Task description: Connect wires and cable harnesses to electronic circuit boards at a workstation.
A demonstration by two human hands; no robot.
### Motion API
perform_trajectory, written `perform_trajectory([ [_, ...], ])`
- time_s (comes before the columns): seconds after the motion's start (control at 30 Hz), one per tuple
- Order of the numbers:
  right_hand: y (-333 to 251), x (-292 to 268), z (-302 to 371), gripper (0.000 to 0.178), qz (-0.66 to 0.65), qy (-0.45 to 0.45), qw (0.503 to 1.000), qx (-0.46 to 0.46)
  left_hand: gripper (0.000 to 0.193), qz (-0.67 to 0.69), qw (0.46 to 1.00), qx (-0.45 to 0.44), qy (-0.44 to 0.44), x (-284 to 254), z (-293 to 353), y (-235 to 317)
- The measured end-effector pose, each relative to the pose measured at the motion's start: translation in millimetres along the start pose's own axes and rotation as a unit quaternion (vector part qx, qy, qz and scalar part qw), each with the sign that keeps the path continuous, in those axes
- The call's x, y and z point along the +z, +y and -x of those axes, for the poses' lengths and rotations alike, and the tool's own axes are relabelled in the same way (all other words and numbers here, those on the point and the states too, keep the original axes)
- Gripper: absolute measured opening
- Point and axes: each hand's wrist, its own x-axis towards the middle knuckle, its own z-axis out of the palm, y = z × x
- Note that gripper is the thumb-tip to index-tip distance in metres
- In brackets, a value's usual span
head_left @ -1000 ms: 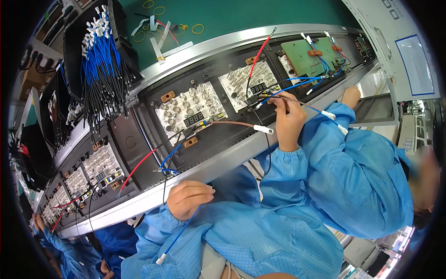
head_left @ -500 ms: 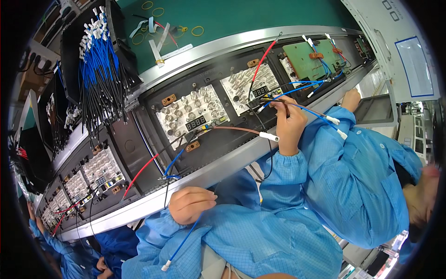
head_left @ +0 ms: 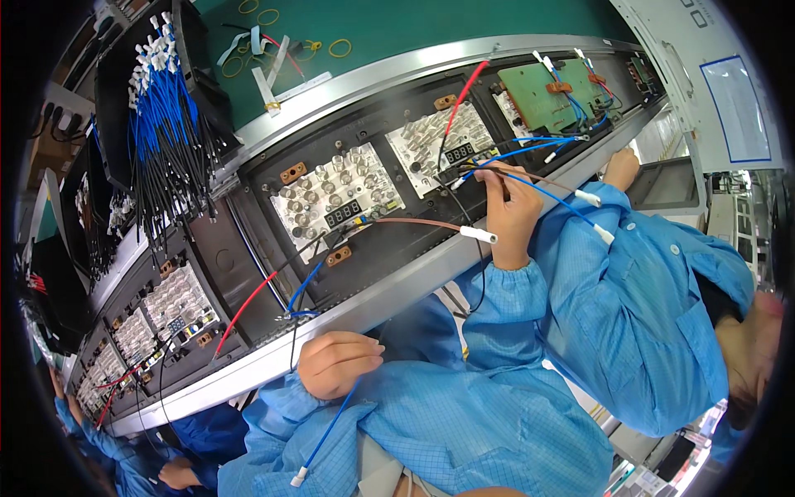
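My right hand [head_left: 513, 214] is closed in a pinch on wires at the near edge of a circuit board [head_left: 439, 149] with a small black digit display. From that hand a blue wire [head_left: 551, 195] and a brown wire ending in a white sleeve [head_left: 589, 200] trail to the right. Low in front of my body, my left hand [head_left: 339, 365] is closed on another blue wire [head_left: 331, 429], whose white connector hangs down. A second board [head_left: 335, 199] lies to the left, with a brown wire [head_left: 414, 222] running off it to a white sleeve. My fingertips hide the exact gripping point.
Metal rails [head_left: 397, 286] border the black tray. Bundled blue-and-black wires [head_left: 166, 108] hang from a black bin at far left. A red wire [head_left: 465, 99] stands up over the boards. Rubber bands [head_left: 339, 48] lie on the green mat. A co-worker's sleeve [head_left: 662, 315] is close on my right.
The boards and rails appear shifted slightly left in view. My right hand stays pinched on the wires, a little higher. The red wire's upper end has swung left; my left hand keeps its hold.
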Motion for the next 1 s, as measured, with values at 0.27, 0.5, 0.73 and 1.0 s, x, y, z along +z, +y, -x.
perform_trajectory([
  [0.27,5,-4,12,0.011,-0.004,-0.016,0.999,0.050,0.006,-0.017,0.998,-0.051,0.024,0,-1,16],
  [0.5,1,-44,65,0.015,-0.039,0.026,0.997,0.058,0.010,0.093,0.970,-0.220,0.034,0,13,19],
  [0.73,-47,-97,146,0.011,-0.264,0.015,0.961,0.082,0.012,0.016,0.984,-0.172,-0.038,-6,8,28],
  [1.0,-138,-51,140,0.034,-0.178,-0.225,0.954,-0.088,0.015,-0.040,0.996,-0.078,-0.033,7,14,31],
])
